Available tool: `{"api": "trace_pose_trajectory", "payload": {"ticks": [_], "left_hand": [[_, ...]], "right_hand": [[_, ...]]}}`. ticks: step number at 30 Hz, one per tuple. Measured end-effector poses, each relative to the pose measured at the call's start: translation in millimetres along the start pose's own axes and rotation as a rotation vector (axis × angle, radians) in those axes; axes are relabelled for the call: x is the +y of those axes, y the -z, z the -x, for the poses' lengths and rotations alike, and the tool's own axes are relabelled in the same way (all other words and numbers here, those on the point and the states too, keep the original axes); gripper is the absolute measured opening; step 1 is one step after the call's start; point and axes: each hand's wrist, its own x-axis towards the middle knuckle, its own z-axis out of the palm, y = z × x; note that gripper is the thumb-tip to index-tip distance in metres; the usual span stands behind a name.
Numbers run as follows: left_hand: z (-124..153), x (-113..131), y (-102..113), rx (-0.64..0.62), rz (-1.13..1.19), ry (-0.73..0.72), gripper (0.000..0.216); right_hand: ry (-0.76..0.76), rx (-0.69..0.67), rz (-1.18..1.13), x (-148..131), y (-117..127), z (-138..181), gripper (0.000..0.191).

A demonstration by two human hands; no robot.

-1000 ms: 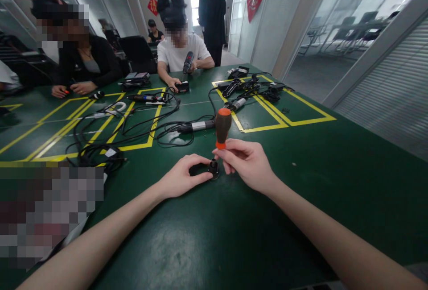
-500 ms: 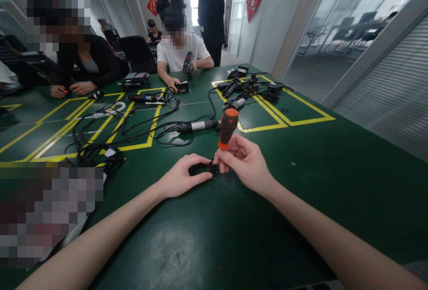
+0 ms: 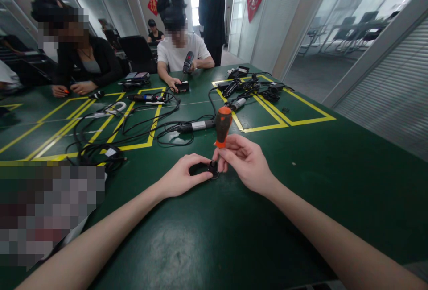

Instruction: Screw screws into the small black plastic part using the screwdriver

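My left hand (image 3: 186,176) pinches a small round black part (image 3: 213,170) between thumb and fingers, low against the green tabletop (image 3: 187,236). My right hand (image 3: 249,165) is closed around the lower end of a screwdriver (image 3: 223,126) with an orange and dark grey handle. The screwdriver stands nearly upright, handle up, tilted slightly to one side. Its lower end points down at the black part; the tip is hidden by my fingers, so I cannot tell whether it touches.
Beyond my hands lies a corded silver-and-black electric screwdriver (image 3: 197,126). Coiled black cables (image 3: 103,154) are on the left, and more tools and cables (image 3: 247,87) sit inside yellow tape lines. Across the table, a co-worker (image 3: 183,53) holds a power drill (image 3: 187,61); another person (image 3: 87,60) sits at left.
The screwdriver handle has moved a little to the left and tilts differently, with my right hand's fingers shifting around its lower end. My left hand stays on the black part.
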Motion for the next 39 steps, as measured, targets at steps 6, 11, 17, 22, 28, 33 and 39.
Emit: {"api": "trace_pose_trajectory", "payload": {"ticks": [6, 11, 17, 22, 28, 33, 39], "left_hand": [[0, -2, -1, -0.002, 0.006, -0.005, 0.025], [-1, -3, -1, 0.001, 0.008, -0.001, 0.025], [-1, -2, 0, -0.012, 0.018, -0.005, 0.025], [0, -2, 0, -0.008, 0.012, -0.006, 0.027], [0, -3, 0, -0.015, 0.003, 0.001, 0.026], [0, -1, 0, -0.010, -0.010, -0.010, 0.026], [0, 1, 1, -0.006, -0.003, -0.015, 0.025]], "right_hand": [[0.015, -0.026, 0.048, -5, 1, 0, 0.020], [-0.015, -0.051, 0.026, -5, 1, -1, 0.025], [-0.004, -0.023, 0.017, -5, -1, -1, 0.027], [-0.037, 0.071, 0.058, -8, -1, 0, 0.036], [0.043, 0.076, 0.158, -12, 0, -1, 0.024], [0.064, 0.037, 0.144, -10, 0, -2, 0.018], [-0.006, 0.018, 0.047, -7, 1, -1, 0.028]]}}
